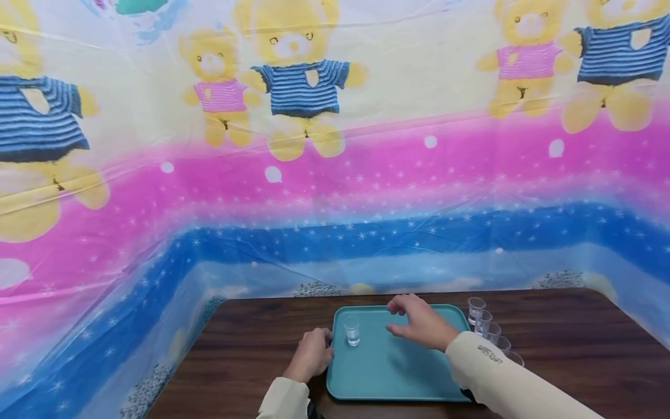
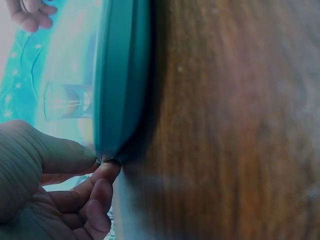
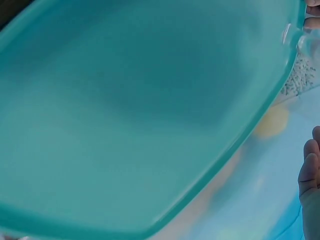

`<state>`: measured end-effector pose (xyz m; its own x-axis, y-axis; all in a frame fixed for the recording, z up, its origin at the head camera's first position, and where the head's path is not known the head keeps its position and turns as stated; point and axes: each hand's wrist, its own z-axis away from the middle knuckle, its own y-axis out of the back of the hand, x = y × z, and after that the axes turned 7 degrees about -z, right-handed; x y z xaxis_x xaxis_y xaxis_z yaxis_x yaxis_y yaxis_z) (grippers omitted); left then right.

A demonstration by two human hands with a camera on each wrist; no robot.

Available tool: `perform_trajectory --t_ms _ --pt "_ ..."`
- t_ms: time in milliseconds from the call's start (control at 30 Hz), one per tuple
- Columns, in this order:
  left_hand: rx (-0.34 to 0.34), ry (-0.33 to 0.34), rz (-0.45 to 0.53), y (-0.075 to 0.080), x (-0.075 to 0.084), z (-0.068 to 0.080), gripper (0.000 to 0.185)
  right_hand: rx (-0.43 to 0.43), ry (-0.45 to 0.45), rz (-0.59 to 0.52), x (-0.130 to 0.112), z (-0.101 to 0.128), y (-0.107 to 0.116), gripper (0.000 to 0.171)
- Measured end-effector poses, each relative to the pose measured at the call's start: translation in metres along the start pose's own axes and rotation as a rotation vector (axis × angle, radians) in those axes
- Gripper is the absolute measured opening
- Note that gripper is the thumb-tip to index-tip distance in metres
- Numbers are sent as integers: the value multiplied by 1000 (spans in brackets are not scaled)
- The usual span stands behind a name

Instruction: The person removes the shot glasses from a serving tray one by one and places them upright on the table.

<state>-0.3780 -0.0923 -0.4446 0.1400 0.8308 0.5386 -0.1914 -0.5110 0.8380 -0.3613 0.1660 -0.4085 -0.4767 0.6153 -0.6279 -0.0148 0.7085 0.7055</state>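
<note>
A teal tray (image 1: 398, 372) lies on a dark wooden table (image 1: 241, 355). One small clear cup (image 1: 352, 331) stands upright near the tray's far left corner. My left hand (image 1: 317, 351) grips the tray's left rim; in the left wrist view the thumb and a finger (image 2: 102, 172) pinch the tray's rim (image 2: 122, 75), with the cup (image 2: 67, 101) just beyond it. My right hand (image 1: 413, 322) hovers over the tray's far middle with relaxed fingers and holds nothing. In the right wrist view the tray (image 3: 125, 125) fills the frame, and only the fingertips (image 3: 310, 170) show at the right edge.
Several small clear cups (image 1: 488, 327) stand in a row on the table just right of the tray. A plastic sheet printed with teddy bears (image 1: 293, 87) and pink and blue bands walls the table at the back and both sides.
</note>
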Motion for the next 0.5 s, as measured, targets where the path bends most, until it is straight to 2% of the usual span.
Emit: perform_trajectory --t_ms 500 --pt "-1 1 9 0 0 1 31 -41 3 -28 -6 -16 -26 31"
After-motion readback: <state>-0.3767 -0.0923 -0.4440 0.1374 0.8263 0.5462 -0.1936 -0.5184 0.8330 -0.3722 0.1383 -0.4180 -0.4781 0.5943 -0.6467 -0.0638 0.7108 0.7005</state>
